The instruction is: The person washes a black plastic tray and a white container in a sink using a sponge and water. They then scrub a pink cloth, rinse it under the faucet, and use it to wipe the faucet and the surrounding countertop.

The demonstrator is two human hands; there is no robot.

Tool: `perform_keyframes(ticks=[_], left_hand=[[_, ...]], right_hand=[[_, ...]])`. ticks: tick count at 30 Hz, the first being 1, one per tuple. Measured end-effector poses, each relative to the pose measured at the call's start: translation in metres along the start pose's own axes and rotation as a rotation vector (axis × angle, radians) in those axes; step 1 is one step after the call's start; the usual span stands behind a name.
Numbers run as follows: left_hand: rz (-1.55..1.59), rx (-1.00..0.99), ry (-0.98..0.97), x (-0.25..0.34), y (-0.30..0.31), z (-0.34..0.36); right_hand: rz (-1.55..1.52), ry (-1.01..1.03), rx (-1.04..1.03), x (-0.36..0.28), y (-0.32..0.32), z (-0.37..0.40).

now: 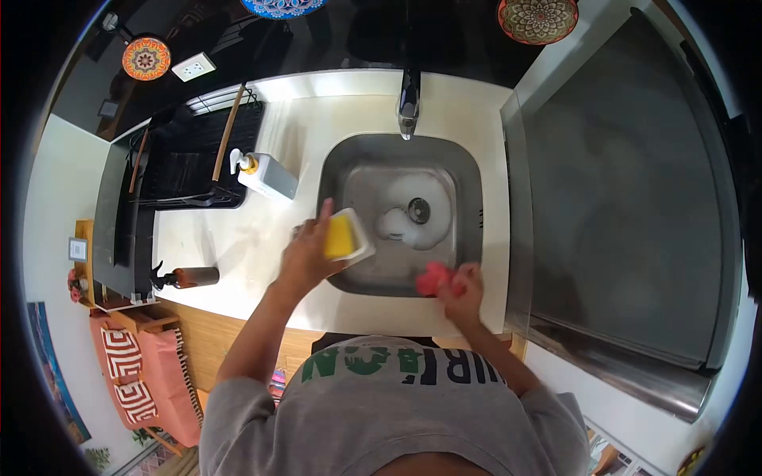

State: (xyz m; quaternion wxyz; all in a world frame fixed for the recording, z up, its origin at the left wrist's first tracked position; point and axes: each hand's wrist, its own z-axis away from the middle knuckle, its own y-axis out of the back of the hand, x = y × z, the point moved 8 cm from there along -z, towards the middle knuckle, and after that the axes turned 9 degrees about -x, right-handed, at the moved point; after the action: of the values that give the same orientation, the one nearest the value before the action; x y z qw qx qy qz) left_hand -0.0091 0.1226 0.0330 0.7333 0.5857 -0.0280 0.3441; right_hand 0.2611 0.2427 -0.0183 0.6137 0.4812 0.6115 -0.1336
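At the sink's left rim, my left hand (305, 252) is closed around a small white dish (363, 236) with a yellow sponge (340, 237) in it. The dish is tilted, over the left part of the steel sink (337, 159). My right hand (467, 295) grips a soft-looking pinkish-red cloth (434, 278) at the sink's front right corner; motion blurs it a little. White suds (429, 226) lie on the sink floor around the drain (419, 210).
A black faucet (409, 107) stands behind the sink. On the counter at left are a soap pump bottle (270, 176), a brown spray bottle (196, 277) and a black dish rack (182, 159). A glass panel (517, 214) rises along the right side.
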Motion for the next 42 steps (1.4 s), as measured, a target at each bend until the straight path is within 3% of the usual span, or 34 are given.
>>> perform_keyframes(ticks=[3, 4, 6, 8, 10, 11, 13, 14, 15, 16, 19, 20, 23, 27, 29, 31, 33, 34, 35, 36, 39, 40, 42], left_hand=[[-0.022, 0.117, 0.124, -0.053, 0.018, 0.039], [-0.015, 0.161, 0.136, -0.068, 0.024, 0.047], [0.009, 0.190, 0.168, -0.087, 0.030, 0.062], [0.037, 0.221, 0.223, -0.098, 0.034, 0.073], [0.067, 0.281, 0.234, -0.100, 0.042, 0.082], [0.080, 0.298, 0.251, -0.101, 0.044, 0.088], [0.027, 0.323, 0.320, -0.106, 0.045, 0.097], [-0.042, 0.319, 0.366, -0.110, 0.047, 0.107], [-0.063, 0.347, 0.377, -0.110, 0.051, 0.112], [-0.009, 0.325, 0.429, -0.124, 0.047, 0.117], [-0.013, 0.369, 0.444, -0.134, 0.050, 0.122], [-0.039, 0.383, 0.418, -0.138, 0.049, 0.120], [-0.027, 0.389, 0.401, -0.146, 0.050, 0.107], [-0.028, 0.359, 0.350, -0.145, 0.051, 0.091], [-0.026, 0.303, 0.347, -0.153, 0.046, 0.085], [-0.052, 0.294, 0.362, -0.157, 0.046, 0.089], [-0.058, 0.277, 0.388, -0.167, 0.044, 0.094], [-0.045, 0.262, 0.382, -0.173, 0.041, 0.096], [0.002, 0.283, 0.370, -0.179, 0.040, 0.099], [0.045, 0.309, 0.358, -0.185, 0.040, 0.101], [0.028, 0.301, 0.366, -0.195, 0.034, 0.104], [-0.013, 0.296, 0.388, -0.197, 0.035, 0.105], [-0.030, 0.269, 0.396, -0.197, 0.038, 0.108]], right_hand=[[-0.118, 0.012, 0.291, -0.025, 0.038, -0.073], [0.092, 0.152, 0.346, -0.036, 0.051, -0.102], [0.156, 0.260, 0.398, -0.043, 0.054, -0.166], [-0.253, 0.223, 0.237, -0.035, 0.028, -0.235], [0.378, 0.337, 0.176, -0.007, -0.001, -0.302], [0.364, 0.359, 0.147, 0.004, -0.012, -0.309], [0.797, 0.370, -0.031, 0.029, -0.059, -0.333], [0.597, 0.277, -0.153, 0.088, -0.074, -0.365], [0.795, 0.123, -0.200, 0.085, -0.080, -0.373], [1.012, -0.047, -0.247, 0.085, -0.070, -0.362], [1.045, 0.262, 0.121, 0.095, -0.021, -0.335], [1.137, 0.134, 0.005, 0.094, -0.009, -0.321], [1.217, 0.089, 0.063, 0.111, 0.019, -0.258], [1.143, 0.058, -0.043, 0.097, 0.018, -0.152], [0.971, 0.257, 0.022, 0.062, 0.021, -0.085], [0.898, 0.130, 0.106, 0.051, 0.026, -0.018], [1.037, 0.008, 0.134, 0.040, 0.018, 0.039], [0.924, 0.096, 0.148, 0.037, 0.003, 0.059], [0.919, 0.057, 0.108, 0.030, -0.020, 0.071], [0.864, 0.245, 0.048, 0.002, -0.051, 0.074], [0.661, 0.332, -0.256, -0.049, -0.130, 0.065], [0.657, 0.339, -0.250, -0.067, -0.147, 0.052], [0.132, 0.161, -0.507, -0.080, -0.190, 0.023]])
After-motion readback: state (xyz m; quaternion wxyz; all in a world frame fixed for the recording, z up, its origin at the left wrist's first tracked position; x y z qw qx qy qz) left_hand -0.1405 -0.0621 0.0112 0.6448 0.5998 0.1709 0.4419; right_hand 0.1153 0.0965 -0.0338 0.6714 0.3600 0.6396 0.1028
